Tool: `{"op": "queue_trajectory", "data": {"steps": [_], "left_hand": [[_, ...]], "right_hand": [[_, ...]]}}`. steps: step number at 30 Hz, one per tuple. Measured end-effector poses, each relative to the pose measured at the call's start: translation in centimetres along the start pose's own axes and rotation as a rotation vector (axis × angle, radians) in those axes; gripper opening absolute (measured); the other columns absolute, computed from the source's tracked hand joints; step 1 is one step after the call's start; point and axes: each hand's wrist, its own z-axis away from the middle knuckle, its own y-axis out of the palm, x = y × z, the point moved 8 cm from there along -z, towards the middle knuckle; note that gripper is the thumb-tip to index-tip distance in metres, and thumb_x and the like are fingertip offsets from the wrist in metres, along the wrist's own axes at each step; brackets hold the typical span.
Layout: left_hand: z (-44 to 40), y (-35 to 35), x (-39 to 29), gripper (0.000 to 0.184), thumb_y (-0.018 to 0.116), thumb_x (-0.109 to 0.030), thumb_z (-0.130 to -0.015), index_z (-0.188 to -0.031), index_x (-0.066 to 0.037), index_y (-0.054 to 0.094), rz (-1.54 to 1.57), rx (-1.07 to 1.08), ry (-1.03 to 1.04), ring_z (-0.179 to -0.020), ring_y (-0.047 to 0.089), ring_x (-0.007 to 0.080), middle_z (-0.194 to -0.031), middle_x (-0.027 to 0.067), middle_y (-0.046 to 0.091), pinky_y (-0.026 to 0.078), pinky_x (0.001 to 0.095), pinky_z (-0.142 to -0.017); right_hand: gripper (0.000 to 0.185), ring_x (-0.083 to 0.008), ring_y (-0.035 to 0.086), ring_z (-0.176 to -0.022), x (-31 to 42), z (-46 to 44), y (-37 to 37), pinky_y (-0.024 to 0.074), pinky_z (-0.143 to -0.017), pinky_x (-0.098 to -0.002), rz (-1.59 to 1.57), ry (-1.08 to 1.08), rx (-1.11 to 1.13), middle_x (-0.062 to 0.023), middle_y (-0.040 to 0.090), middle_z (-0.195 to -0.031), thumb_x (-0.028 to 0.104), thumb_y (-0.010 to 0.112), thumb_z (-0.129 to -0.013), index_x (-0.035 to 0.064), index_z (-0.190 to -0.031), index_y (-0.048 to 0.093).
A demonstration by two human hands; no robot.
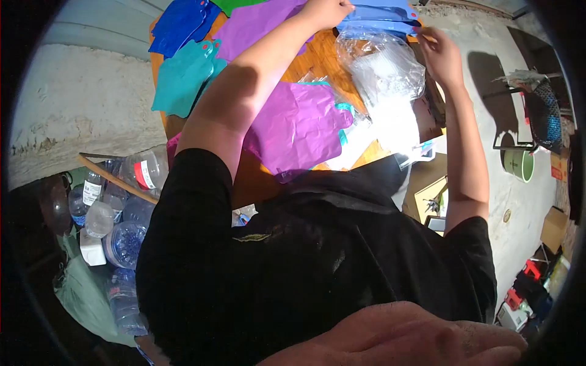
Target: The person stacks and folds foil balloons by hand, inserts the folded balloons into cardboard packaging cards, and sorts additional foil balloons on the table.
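Observation:
Both arms reach to the far side of a wooden table (332,56). There lie flat, light-blue plastic pieces (381,13) with rounded edges. My left hand (328,12) is closed in a pinch at their left end. At their right end is my right hand (441,56), its fingers bent and closed at the blue edge. Just below them sits a crinkled clear plastic bag (390,70) with white content. A flat purple piece (296,128) with a lobed edge lies nearer my body, and another purple piece (250,27) is behind my left forearm.
Teal pieces (180,76) and dark-blue pieces (182,25) lie along the table's left edge, with a green piece (235,5) behind. Plastic bottles (125,244) crowd the floor at left. Across the floor at right stand a green bucket (519,165) and a cardboard box (554,227).

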Motion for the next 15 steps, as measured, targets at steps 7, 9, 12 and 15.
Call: {"op": "queue_trajectory", "data": {"steps": [7, 9, 12, 15], "left_hand": [[-0.3, -0.4, -0.2, 0.027, 0.064, -0.021, -0.091, -0.085, 0.003, 0.074, 0.103, -0.064, -0.121, -0.073, 0.071, 0.0366, -0.08, 0.0285, 0.069, 0.053, 0.0472, -0.07], [-0.2, -1.1, -0.6, 0.026, 0.064, -0.021, -0.092, -0.086, 0.002, 0.074, 0.061, -0.103, -0.103, -0.075, 0.071, 0.0374, -0.082, 0.0278, 0.07, 0.054, 0.0475, -0.071], [-0.1, -2.9, -1.8, 0.024, 0.065, -0.021, -0.092, -0.088, 0.001, 0.075, -0.034, -0.238, -0.034, -0.079, 0.072, 0.039, -0.084, 0.0261, 0.071, 0.055, 0.0481, -0.073], [-0.2, -6.3, -4.9, 0.023, 0.066, -0.021, -0.092, -0.089, 0.0, 0.075, -0.106, -0.379, -0.014, -0.08, 0.072, 0.0399, -0.084, 0.0245, 0.072, 0.055, 0.0484, -0.074]], "right_hand": [[0.026, -0.0377, 0.07, -0.103, 0.5, -5.7, 7.3, 0.0549, -0.089, -0.0444, 0.111, -0.447, 0.255, -0.0177, 0.074, -0.112, 0.016, 0.068, -0.093, 0.0077, -0.117, 0.074], [0.029, -0.036, 0.068, -0.11, 0.5, -5.7, 8.4, 0.0538, -0.094, -0.0431, 0.23, -0.559, 0.313, -0.0165, 0.072, -0.121, 0.019, 0.068, -0.091, 0.0083, -0.118, 0.075], [0.03, -0.0344, 0.066, -0.113, 0.5, -5.5, 8.7, 0.0526, -0.098, -0.0425, 0.24, -0.539, 0.352, -0.0159, 0.071, -0.121, 0.022, 0.067, -0.093, 0.0092, -0.118, 0.075], [0.032, -0.0363, 0.065, -0.118, 0.0, -5.5, 9.5, 0.0513, -0.102, -0.0412, 0.311, -0.51, 0.421, -0.0178, 0.068, -0.129, 0.017, 0.067, -0.095, 0.0018, -0.123, 0.07]]}}
